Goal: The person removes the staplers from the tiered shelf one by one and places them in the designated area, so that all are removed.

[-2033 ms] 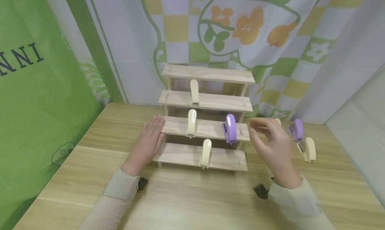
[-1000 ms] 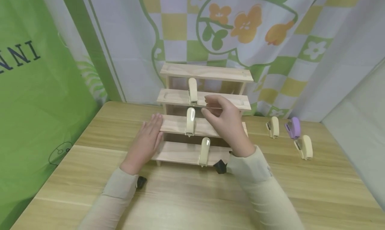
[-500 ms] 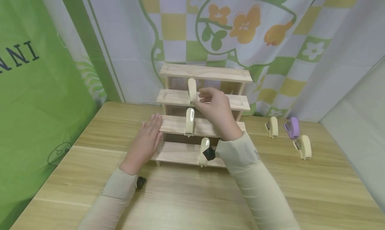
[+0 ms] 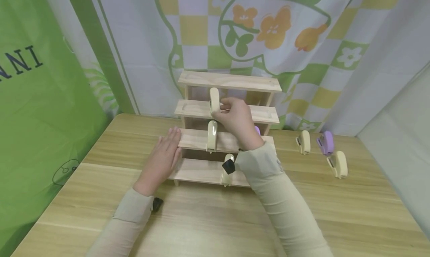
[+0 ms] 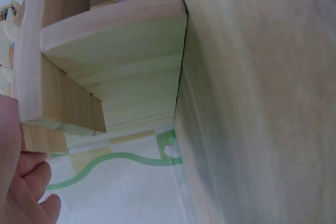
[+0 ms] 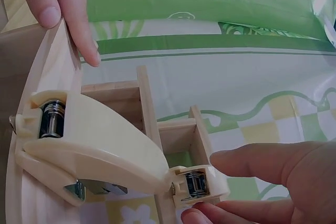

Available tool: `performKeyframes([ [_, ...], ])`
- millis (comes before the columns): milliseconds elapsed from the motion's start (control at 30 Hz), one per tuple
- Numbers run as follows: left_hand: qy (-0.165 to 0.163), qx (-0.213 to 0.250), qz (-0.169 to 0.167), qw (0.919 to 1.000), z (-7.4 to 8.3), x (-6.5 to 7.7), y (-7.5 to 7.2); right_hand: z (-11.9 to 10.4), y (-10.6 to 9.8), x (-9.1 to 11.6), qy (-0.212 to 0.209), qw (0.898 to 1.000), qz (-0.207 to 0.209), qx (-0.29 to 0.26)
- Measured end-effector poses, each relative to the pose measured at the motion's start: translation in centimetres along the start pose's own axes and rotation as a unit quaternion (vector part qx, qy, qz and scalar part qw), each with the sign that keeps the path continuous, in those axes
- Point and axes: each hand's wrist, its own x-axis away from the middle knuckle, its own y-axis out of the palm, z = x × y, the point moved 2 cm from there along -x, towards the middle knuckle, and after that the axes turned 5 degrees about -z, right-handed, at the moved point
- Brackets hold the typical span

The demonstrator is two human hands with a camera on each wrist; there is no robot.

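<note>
A cream stapler stands upright on the second shelf from the top of a stepped wooden rack. My right hand pinches its lower front from the right, and in the right wrist view fingers lie on both sides of its end. My left hand rests with straight fingers against the left end of the shelf below. On that shelf stands another cream stapler, and a purple stapler is mostly hidden behind my right wrist. A further cream stapler is on the lowest shelf.
Right of the rack, a cream stapler, a purple stapler and another cream stapler stand on the wooden table. A patterned curtain hangs close behind the rack, and green cloth hangs at the left.
My right hand has moved left and up from beside the rack, past the purple stapler, to the cream stapler on the second shelf from the top. My left hand stays in place.
</note>
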Motion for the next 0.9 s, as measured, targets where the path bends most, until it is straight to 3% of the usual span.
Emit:
performKeyframes([
  [900,0.0,0.006,-0.004,1.0,-0.04,-0.07,0.09,0.74,0.57,-1.05,-0.006,1.0,0.01,-0.014],
])
